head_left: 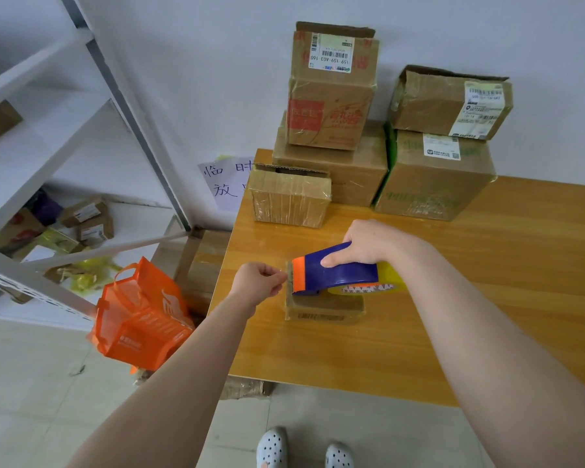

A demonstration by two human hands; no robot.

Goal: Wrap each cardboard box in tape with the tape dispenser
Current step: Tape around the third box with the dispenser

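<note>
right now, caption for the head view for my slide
Right hand holds the tape dispenser on a small cardboard box while left hand pinches the tape end.

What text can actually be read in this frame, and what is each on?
"159 159-A03-160": upside-down label on the topmost box.
"临时", "放": paper sign, partly hidden by the table.
Too blurred: other box labels, orange bag, tape roll.

Blue-and-orange tape dispenser (pixel 331 270), brown cardboard boxes (pixel 331 106), orange bag (pixel 139 319), white polka-dotted shoes (pixel 272 447).
</note>
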